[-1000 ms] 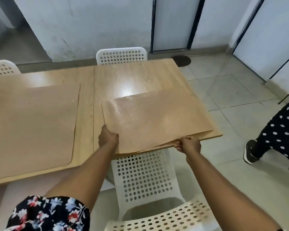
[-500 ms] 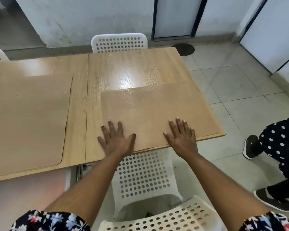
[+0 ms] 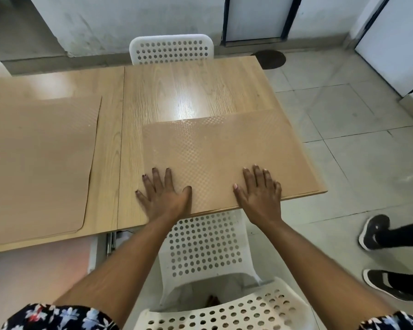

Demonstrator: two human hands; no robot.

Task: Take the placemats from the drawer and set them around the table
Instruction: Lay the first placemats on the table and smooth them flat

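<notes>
Table (image 3: 188, 91): glossy wood grain. Placemat (image 3: 224, 148): matt tan, embossed dots. Chair (image 3: 203, 244): white perforated plastic.

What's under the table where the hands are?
A white chair with holes is tucked under the table, below the left hand and right hand. Its front part is hidden beneath the tabletop.

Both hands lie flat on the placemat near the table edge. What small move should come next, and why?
Probably lift both hands away. The placemat already lies flat and square at the table edge, left hand and right hand spread open on it, gripping nothing.
</notes>
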